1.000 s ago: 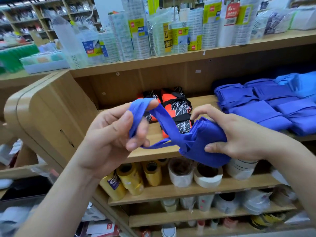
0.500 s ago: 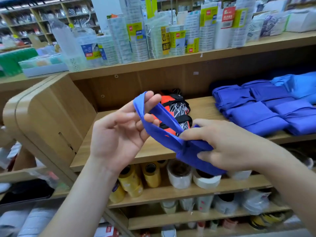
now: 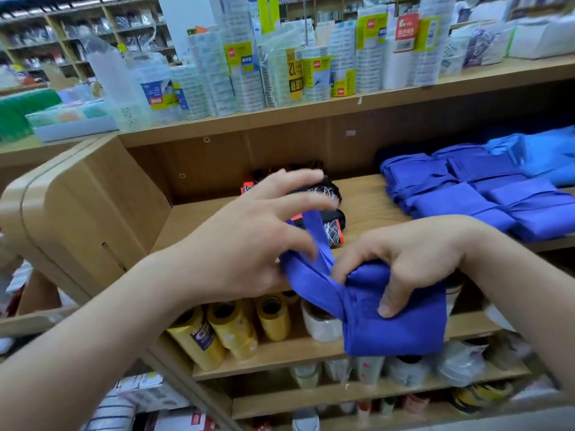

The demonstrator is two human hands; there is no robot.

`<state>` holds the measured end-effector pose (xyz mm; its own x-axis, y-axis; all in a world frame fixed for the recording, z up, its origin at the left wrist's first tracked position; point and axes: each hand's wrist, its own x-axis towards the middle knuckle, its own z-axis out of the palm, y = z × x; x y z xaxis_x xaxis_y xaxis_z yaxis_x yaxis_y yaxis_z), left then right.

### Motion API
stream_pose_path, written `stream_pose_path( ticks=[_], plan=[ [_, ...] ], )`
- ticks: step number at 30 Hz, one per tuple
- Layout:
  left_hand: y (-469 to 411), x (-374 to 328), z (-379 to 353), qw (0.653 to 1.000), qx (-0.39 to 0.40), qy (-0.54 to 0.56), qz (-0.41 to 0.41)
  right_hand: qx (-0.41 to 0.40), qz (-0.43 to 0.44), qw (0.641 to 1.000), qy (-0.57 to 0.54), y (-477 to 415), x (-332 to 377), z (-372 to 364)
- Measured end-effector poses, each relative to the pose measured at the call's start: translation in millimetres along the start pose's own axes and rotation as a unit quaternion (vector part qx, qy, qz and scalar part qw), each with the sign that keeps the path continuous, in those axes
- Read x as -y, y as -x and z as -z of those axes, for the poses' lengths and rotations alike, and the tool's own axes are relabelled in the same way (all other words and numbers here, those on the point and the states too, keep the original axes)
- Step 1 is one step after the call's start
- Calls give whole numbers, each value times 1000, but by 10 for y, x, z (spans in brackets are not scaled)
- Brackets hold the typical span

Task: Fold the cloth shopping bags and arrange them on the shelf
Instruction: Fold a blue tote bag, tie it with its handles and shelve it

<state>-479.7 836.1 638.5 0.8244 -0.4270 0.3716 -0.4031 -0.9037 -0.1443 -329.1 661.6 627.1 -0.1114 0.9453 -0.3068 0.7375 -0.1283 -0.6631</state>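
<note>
The left grip [image 3: 249,241] and right grip [image 3: 413,256] are bare, with short plain nails.

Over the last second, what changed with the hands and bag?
The left hand came down toward the blue bag, its fingers spreading out of their pinch on the strap; whether they still grip it is unclear. The right hand still holds the bag; the folded stack is unmoved.
</note>
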Motion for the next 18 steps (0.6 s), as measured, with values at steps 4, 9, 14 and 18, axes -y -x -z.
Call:
stream_pose_path(
  ticks=[4,9,14,18],
  plan=[
    [208,135,88,891,-7,437,125,-6,16,973,-232,95,-218,-78],
    [367,67,-106,627,-113,762,113,-21,88,895,-437,5,-401,-352],
    [307,56,-156,425,-125,888,126,-143,108,852,-492,5,-349,-429],
    [322,86,-172,482,-112,847,195,-300,78,949,-58,150,-148,-411]
  ],
)
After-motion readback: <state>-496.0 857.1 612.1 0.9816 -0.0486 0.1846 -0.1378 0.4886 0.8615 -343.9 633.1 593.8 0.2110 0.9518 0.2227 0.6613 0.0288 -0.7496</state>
